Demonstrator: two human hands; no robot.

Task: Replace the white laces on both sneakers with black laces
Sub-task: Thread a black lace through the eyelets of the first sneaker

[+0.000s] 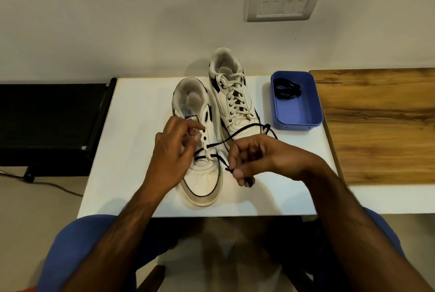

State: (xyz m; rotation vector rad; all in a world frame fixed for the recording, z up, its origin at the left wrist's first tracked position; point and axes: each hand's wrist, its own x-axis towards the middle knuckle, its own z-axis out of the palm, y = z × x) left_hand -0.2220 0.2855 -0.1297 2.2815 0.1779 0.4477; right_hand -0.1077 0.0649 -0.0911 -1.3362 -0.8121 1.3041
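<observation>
Black lace (237, 135) runs through the lowest eyelets of the near sneaker (200, 150) on the white table (131, 150). Right hand (254, 157) pinches one lace end just right of the shoe. Left hand (174, 150) rests on the shoe's tongue, fingers curled at the eyelets. Far sneaker (233, 94) keeps white laces. Blue tray (296, 112) holds another black lace (288, 88).

A white counter (131, 174) carries two white sneakers side by side, toes toward the person. The near sneaker (200, 183) lies left of centre with a black lace in its lower eyelets; the far sneaker (231, 101) stands just beside it, with white laces. A blue tray (296, 112) sits near the right edge, holding a coiled black lace (287, 89). A wood-grain counter (381, 127) adjoins on the right.
</observation>
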